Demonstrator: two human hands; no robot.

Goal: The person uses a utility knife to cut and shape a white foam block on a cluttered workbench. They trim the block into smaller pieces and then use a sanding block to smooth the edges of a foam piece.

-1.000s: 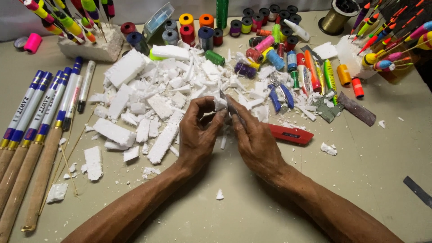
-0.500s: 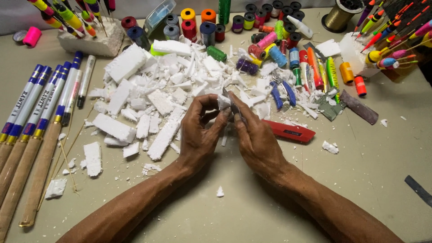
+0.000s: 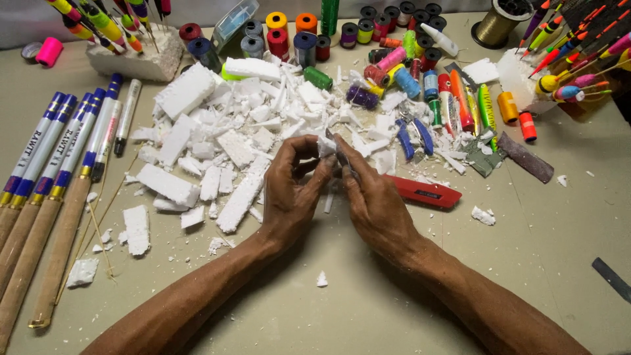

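My left hand [image 3: 292,190] pinches a small white foam piece [image 3: 325,148] in a narrow grip, lifted just above the surface [image 3: 539,250] so I can work on it freely. My right hand [image 3: 374,197] closes its grip on a thin blade [image 3: 343,156] set against that piece from three o'clock. The foam scrap pile [image 3: 223,138] lies at eleven o'clock, the red knife handle [image 3: 424,192] just beside my right hand at three.
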